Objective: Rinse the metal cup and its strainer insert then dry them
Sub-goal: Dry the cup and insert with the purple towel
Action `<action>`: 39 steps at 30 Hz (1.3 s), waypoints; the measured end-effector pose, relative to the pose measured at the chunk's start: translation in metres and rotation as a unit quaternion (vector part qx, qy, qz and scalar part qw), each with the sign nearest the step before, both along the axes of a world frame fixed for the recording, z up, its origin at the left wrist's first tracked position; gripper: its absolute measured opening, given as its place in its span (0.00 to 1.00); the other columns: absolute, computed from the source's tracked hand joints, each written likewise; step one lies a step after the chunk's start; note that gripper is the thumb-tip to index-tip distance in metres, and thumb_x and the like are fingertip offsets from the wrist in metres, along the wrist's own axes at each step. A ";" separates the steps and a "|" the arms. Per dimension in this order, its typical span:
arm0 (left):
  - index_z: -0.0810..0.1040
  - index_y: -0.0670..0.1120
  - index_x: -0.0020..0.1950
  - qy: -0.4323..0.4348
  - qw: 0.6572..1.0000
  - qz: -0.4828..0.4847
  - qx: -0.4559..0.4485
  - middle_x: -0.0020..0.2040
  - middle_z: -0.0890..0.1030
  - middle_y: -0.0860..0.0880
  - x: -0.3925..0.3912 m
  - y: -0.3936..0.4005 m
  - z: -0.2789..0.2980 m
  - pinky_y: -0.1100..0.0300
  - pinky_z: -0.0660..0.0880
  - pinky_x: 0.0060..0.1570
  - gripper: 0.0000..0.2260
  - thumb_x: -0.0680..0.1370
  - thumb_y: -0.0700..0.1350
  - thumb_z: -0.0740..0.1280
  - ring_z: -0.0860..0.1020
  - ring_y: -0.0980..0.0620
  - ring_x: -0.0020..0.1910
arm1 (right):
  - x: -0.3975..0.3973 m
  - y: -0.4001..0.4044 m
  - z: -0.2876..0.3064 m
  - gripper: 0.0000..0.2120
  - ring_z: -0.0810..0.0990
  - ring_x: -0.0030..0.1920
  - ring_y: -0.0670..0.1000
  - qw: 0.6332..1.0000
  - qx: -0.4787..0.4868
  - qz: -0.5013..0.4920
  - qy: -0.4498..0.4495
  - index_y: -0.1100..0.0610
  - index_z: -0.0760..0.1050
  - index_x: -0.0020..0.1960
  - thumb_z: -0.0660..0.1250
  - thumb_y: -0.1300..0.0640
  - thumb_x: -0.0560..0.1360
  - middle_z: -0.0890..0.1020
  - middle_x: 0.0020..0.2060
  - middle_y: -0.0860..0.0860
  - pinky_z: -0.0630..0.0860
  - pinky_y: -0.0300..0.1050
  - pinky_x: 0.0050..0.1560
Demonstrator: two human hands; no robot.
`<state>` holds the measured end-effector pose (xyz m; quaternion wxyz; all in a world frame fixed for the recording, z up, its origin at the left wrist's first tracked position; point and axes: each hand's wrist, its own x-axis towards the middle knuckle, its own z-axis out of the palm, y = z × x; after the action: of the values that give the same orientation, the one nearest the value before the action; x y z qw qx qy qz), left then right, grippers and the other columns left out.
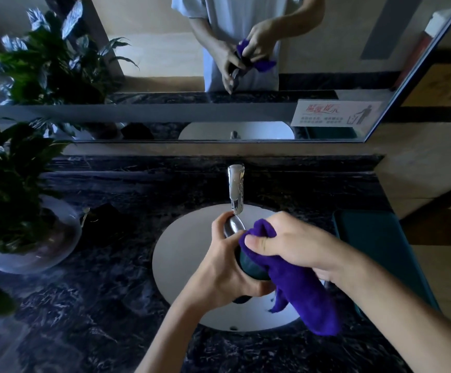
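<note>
Left hand (227,267) fingers curled around metal cup (236,230); right hand (297,246) pinches purple cloth (299,286), which hides most of the cup; strainer insert not discernible.

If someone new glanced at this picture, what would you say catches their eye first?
The bright purple cloth stands out first, gripped by the right hand and pressed against the metal cup that the left hand holds over the white sink. Just behind them the chrome tap gleams against the dark marble counter, and the mirror above repeats the hands.
</note>
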<state>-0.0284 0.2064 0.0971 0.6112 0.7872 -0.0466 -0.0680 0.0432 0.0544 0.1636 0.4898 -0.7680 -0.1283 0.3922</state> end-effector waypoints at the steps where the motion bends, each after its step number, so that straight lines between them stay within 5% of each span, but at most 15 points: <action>1: 0.65 0.66 0.69 0.002 1.000 0.012 -0.008 0.69 0.73 0.59 -0.001 -0.001 0.001 0.48 0.54 0.82 0.43 0.58 0.51 0.80 0.77 0.63 0.66 | 0.001 0.001 -0.003 0.13 0.81 0.37 0.49 0.998 0.002 -0.037 0.042 0.54 0.77 0.40 0.75 0.46 0.71 0.82 0.34 0.51 0.78 0.48 0.42; 3: 0.64 0.75 0.65 0.025 0.999 0.027 -0.033 0.68 0.72 0.64 -0.002 0.000 0.003 0.45 0.56 0.81 0.45 0.56 0.51 0.80 0.75 0.62 0.68 | 0.004 0.000 -0.007 0.15 0.81 0.39 0.51 0.998 0.010 -0.034 0.046 0.57 0.76 0.41 0.76 0.46 0.72 0.82 0.36 0.53 0.78 0.49 0.43; 5: 0.70 0.69 0.65 0.049 0.998 0.025 -0.008 0.66 0.77 0.56 -0.003 0.005 0.007 0.53 0.58 0.80 0.41 0.54 0.55 0.79 0.71 0.73 0.66 | 0.008 -0.002 0.000 0.15 0.75 0.33 0.44 0.995 0.044 0.083 -0.026 0.53 0.74 0.34 0.72 0.54 0.78 0.78 0.31 0.46 0.73 0.42 0.39; 7: 0.82 0.57 0.59 0.091 0.996 0.008 0.020 0.72 0.68 0.50 -0.005 0.010 0.014 0.67 0.67 0.72 0.34 0.52 0.58 0.78 0.65 0.79 0.65 | 0.014 -0.005 0.013 0.18 0.69 0.32 0.38 0.974 0.055 0.211 -0.057 0.50 0.71 0.32 0.69 0.62 0.79 0.73 0.29 0.40 0.67 0.35 0.37; 11: 0.84 0.45 0.58 0.185 0.973 -0.063 -0.125 0.70 0.71 0.42 -0.014 0.009 0.023 0.54 0.79 0.58 0.27 0.59 0.47 0.80 0.78 0.47 0.64 | 0.026 -0.008 0.030 0.14 0.71 0.39 0.38 0.924 0.022 0.373 -0.079 0.52 0.75 0.40 0.67 0.69 0.77 0.74 0.34 0.41 0.70 0.36 0.43; 15: 0.72 0.31 0.68 0.252 0.930 -0.106 -0.244 0.61 0.77 0.33 -0.020 0.000 0.029 0.48 0.76 0.60 0.36 0.64 0.40 0.80 0.77 0.37 0.60 | 0.034 -0.015 0.046 0.11 0.78 0.46 0.40 0.888 0.003 0.457 -0.046 0.54 0.81 0.49 0.67 0.69 0.78 0.81 0.41 0.40 0.75 0.37 0.50; 18: 0.69 0.27 0.69 0.260 0.906 -0.130 -0.309 0.62 0.75 0.31 -0.021 -0.003 0.029 0.42 0.71 0.65 0.40 0.66 0.44 0.83 0.74 0.34 0.62 | 0.036 -0.020 0.049 0.10 0.79 0.48 0.40 0.883 -0.019 0.465 -0.054 0.57 0.82 0.56 0.68 0.67 0.79 0.82 0.42 0.40 0.76 0.37 0.53; 22: 0.79 0.38 0.65 0.225 0.944 -0.062 -0.234 0.69 0.75 0.36 -0.020 -0.008 0.023 0.48 0.78 0.61 0.33 0.62 0.43 0.81 0.79 0.37 0.64 | 0.033 -0.023 0.045 0.04 0.77 0.39 0.41 0.888 -0.035 0.451 -0.080 0.55 0.78 0.47 0.69 0.63 0.79 0.78 0.36 0.41 0.75 0.39 0.44; 24: 0.82 0.43 0.63 0.213 0.956 -0.034 -0.200 0.73 0.71 0.39 -0.021 -0.011 0.019 0.44 0.77 0.65 0.31 0.60 0.45 0.82 0.76 0.38 0.68 | 0.030 -0.026 0.042 0.06 0.76 0.35 0.42 0.912 0.005 0.407 -0.039 0.61 0.75 0.45 0.68 0.62 0.80 0.77 0.35 0.44 0.76 0.40 0.39; 27: 0.84 0.47 0.60 0.192 0.967 -0.032 -0.167 0.72 0.69 0.41 -0.023 -0.012 0.017 0.36 0.72 0.70 0.28 0.61 0.48 0.82 0.72 0.37 0.72 | 0.026 -0.031 0.033 0.09 0.75 0.37 0.48 0.942 0.101 0.320 0.012 0.57 0.76 0.42 0.67 0.51 0.77 0.76 0.37 0.52 0.73 0.44 0.38; 33: 0.86 0.52 0.55 0.171 0.981 0.012 -0.090 0.72 0.67 0.48 -0.023 -0.011 0.030 0.45 0.75 0.69 0.26 0.57 0.54 0.79 0.69 0.45 0.73 | 0.018 -0.029 0.022 0.14 0.67 0.33 0.49 0.961 0.138 0.238 -0.028 0.51 0.71 0.34 0.67 0.47 0.75 0.70 0.32 0.48 0.66 0.46 0.35; 36: 0.83 0.44 0.61 0.185 0.968 -0.009 -0.172 0.71 0.72 0.36 -0.026 -0.003 0.029 0.42 0.75 0.68 0.29 0.61 0.48 0.81 0.75 0.35 0.69 | 0.014 -0.023 0.030 0.12 0.71 0.33 0.47 0.943 0.070 0.315 -0.078 0.46 0.72 0.36 0.66 0.43 0.75 0.73 0.32 0.46 0.70 0.44 0.36; 39: 0.74 0.32 0.67 0.235 0.922 -0.055 -0.302 0.62 0.78 0.28 -0.032 -0.004 0.033 0.40 0.73 0.63 0.39 0.64 0.48 0.84 0.77 0.33 0.60 | 0.018 -0.023 0.040 0.12 0.71 0.37 0.46 0.932 0.099 0.346 -0.053 0.57 0.74 0.42 0.64 0.48 0.76 0.73 0.36 0.49 0.69 0.43 0.38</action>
<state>-0.0605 0.2025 0.1300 0.8087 0.5231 0.0369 -0.2666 0.0610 0.0312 0.2032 0.3898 -0.6434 -0.4498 0.4814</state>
